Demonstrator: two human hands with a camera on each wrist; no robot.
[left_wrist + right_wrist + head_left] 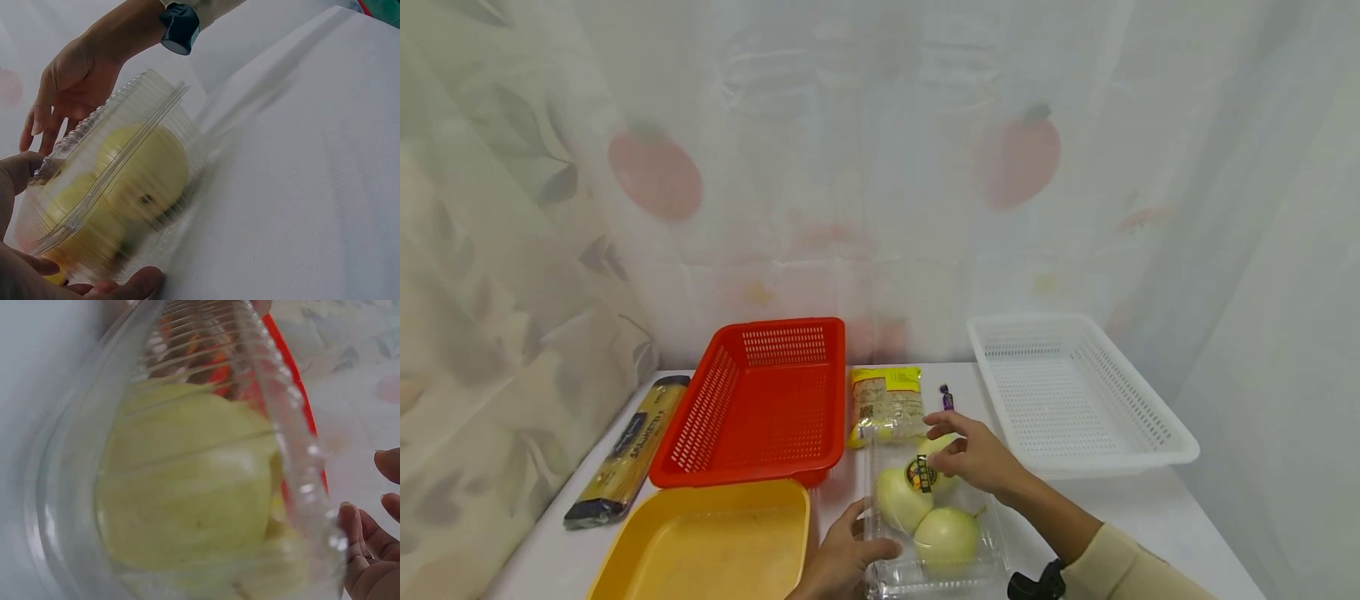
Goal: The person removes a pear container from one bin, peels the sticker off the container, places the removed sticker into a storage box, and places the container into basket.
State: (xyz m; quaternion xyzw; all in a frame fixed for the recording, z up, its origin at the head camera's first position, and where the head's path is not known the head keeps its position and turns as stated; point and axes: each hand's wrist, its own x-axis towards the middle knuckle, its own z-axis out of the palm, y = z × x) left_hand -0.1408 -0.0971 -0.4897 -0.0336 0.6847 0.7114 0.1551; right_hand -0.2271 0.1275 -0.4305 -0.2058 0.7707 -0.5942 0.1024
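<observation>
Grip: left hand (pixel 844 557) grasps the clear box (pixel 936 575) of 3 fruits (pixel 947 537) just right of the yellow tray (pixel 722 533), right hand (pixel 976 457) relaxed, holding nothing; step judged as positioning the box, next move probably needing right-side support.

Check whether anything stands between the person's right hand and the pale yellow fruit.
Yes: the clear plastic container encloses the fruit, so its plastic lies between them and the right hand. Nothing else visible stands in the way.
</observation>
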